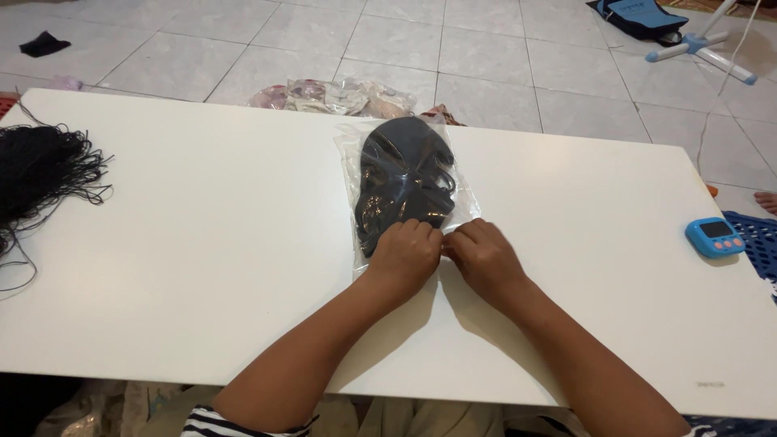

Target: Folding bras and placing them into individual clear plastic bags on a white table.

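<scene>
Two hands — left hand [405, 257], right hand [484, 257] — pinch one clear bag [350, 154].

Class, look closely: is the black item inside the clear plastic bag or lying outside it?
Inside. The black item shows through the clear plastic bag, whose edges surround it; both hands pinch its near end.

Left hand [405, 255], right hand [484, 257], pinching clear bag [350, 154], black items [402, 174]
</scene>
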